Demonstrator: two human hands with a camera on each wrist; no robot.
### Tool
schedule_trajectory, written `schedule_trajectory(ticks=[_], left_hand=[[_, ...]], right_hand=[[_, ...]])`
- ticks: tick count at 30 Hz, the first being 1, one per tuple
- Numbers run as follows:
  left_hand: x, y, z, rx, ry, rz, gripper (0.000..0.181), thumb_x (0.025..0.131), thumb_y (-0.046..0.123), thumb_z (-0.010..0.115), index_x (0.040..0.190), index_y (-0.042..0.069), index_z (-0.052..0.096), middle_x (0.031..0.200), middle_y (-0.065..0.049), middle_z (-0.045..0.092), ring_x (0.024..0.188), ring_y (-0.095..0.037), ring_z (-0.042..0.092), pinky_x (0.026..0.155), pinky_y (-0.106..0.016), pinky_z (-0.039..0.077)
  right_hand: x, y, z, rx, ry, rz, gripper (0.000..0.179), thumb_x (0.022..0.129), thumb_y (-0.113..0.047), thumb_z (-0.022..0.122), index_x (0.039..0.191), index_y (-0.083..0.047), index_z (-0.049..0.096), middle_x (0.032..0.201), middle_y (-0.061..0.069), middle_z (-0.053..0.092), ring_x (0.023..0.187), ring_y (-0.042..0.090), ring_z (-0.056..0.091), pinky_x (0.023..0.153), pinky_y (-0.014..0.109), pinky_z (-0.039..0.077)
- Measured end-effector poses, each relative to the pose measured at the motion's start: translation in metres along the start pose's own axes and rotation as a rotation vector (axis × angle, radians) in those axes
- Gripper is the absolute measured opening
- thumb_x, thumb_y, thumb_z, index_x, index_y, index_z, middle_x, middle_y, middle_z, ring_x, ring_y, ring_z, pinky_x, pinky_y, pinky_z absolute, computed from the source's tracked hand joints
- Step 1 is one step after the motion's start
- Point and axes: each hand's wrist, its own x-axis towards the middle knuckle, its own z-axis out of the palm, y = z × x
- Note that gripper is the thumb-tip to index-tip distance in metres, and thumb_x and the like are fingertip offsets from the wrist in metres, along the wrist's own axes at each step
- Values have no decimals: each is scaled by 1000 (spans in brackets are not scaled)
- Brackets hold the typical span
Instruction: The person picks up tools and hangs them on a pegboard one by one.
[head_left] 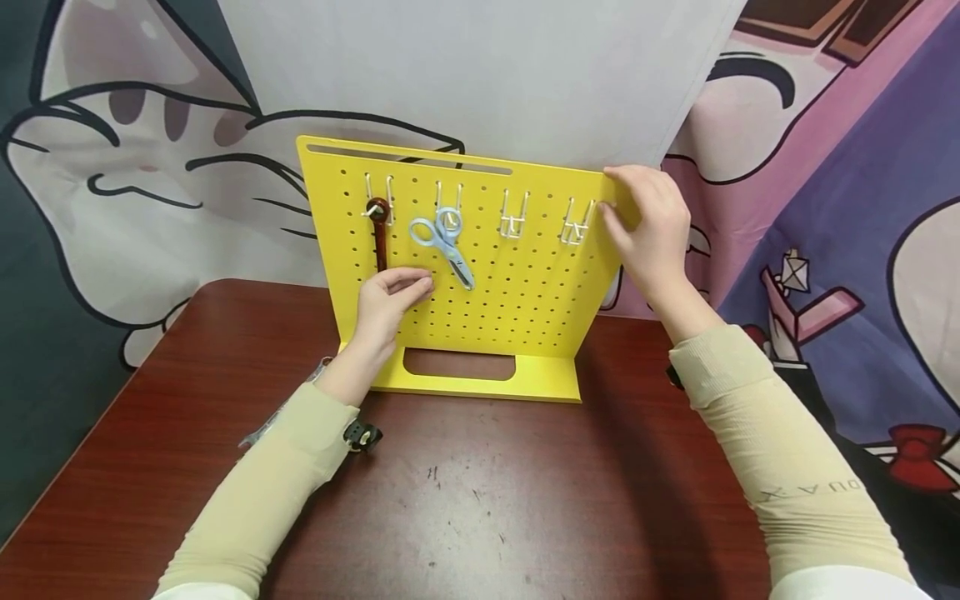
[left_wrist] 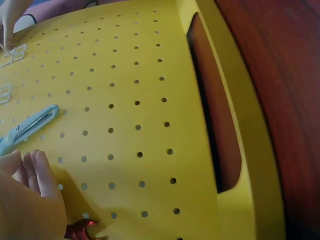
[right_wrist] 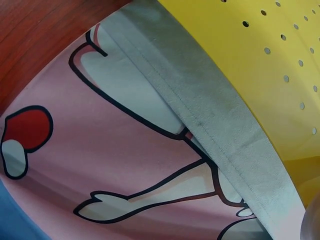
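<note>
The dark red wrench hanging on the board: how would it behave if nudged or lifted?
The dark red wrench would probably swing if nudged, since its ring end hangs on a white hook. It looks stiff, with a straight shank, and may be slippery, given its glossy highlights.

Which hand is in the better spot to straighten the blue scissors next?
Left, I think. The left hand is close to the blue scissors, with its fingers pointing toward them. The right hand is farther away, up at the top corner of the yellow board.
</note>
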Motion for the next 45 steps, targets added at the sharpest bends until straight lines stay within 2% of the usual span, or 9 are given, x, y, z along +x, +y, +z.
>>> schedule_trajectory(ticks=[5,16,24,30,32,35,38,39,45], left_hand=[[-8,-2,-15,86,-26,-24,30,99,-5,69,126,-19,64,84,12,77,81,-1,75,85,-18,63],[-36,4,-65,316,-97,-48,36,99,0,70,127,-21,63,84,19,76,82,2,75,84,-17,62],[-52,13,-91,478,-136,-63,39,98,6,74,129,-17,65,86,25,73,85,7,72,84,-12,59],[-60,16,-111,623,-133,-51,40,99,12,76,129,-12,68,88,28,73,85,11,70,81,-9,55],[-63,17,-118,692,-126,-38,37,99,14,76,128,-8,70,93,22,76,85,12,68,80,-9,54],[-67,17,-127,782,-126,-12,33,98,14,77,125,-5,73,104,2,81,85,14,67,78,-9,54],[-69,17,-135,841,-132,9,30,98,13,77,122,-4,74,112,-15,81,84,15,66,76,-9,54],[-70,16,-138,855,-135,18,29,97,12,77,121,-4,75,112,-18,80,84,16,66,75,-9,53],[-73,14,-157,903,-135,31,26,96,8,78,118,-6,75,104,-15,82,80,17,66,71,-9,53]], right_hand=[[0,-1,0,-13,-11,-10,31,99,-9,73,129,-1,71,127,19,74,123,38,64,115,43,47],[3,-3,2,-12,-11,-19,31,99,-9,72,129,-1,71,127,19,74,123,39,65,116,43,47],[4,-3,2,-10,1,-11,31,99,-9,73,129,-1,72,126,19,74,123,38,65,115,43,47],[2,-3,4,23,28,19,31,95,-3,74,126,-3,74,125,17,76,123,37,65,117,40,46],[1,-3,5,26,29,23,31,95,-3,74,126,-4,74,125,17,76,123,36,65,117,40,46],[1,-3,5,26,30,27,31,95,-3,74,126,-4,74,125,16,76,123,36,65,117,40,46],[1,-3,4,23,31,28,31,95,-3,74,126,-5,74,124,16,76,122,36,65,116,40,47],[1,-3,4,22,31,28,32,95,-3,74,126,-5,74,124,16,76,122,36,65,116,41,47],[1,-1,4,25,30,24,32,95,-3,74,126,-5,74,124,16,76,122,36,65,116,41,47]])
